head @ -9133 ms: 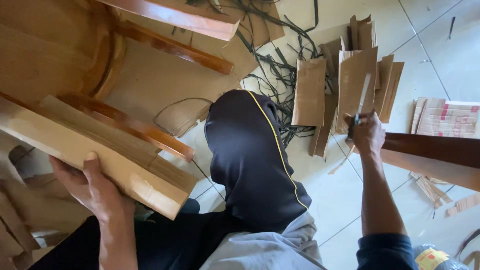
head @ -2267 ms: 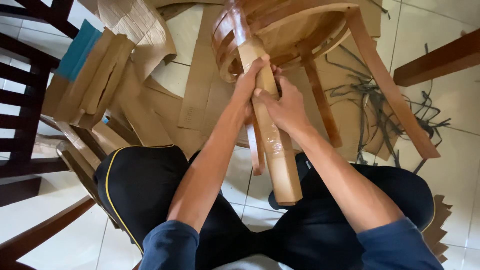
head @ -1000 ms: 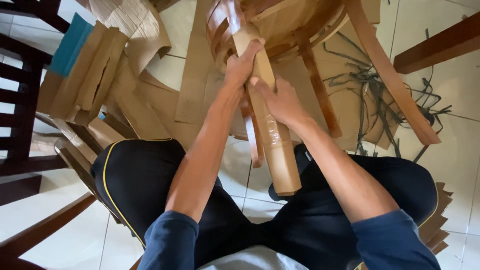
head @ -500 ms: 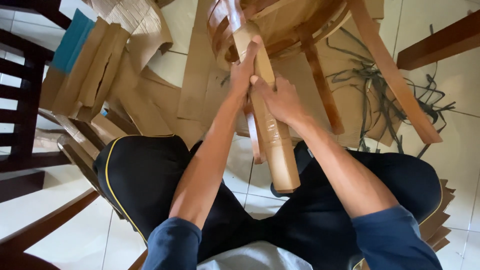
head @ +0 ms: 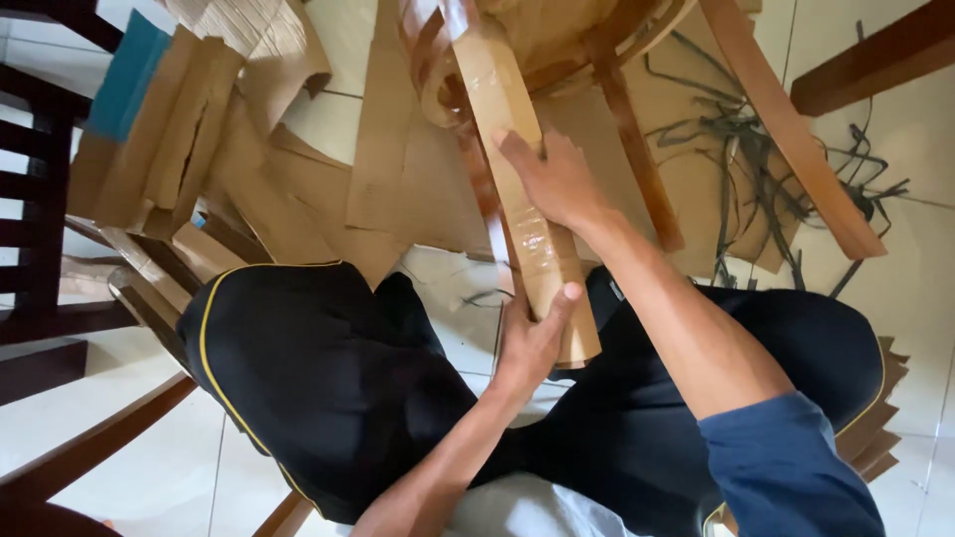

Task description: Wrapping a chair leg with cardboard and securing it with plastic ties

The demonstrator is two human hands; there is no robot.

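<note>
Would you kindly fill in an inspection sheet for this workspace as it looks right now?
Surface: pale tiled floor, partly covered by flat cardboard sheets.
Job's things: cardboard-wrapped chair leg, taped, on an upturned wooden chair.
Clutter: stacked cardboard pieces at left; more at the right edge.
Grippers: left hand grips the wrapped leg's lower end; right hand presses higher up.
Cables: tangle of dark straps on the floor.
Surroundings: dark wooden furniture at left; wooden bar at upper right.
</note>
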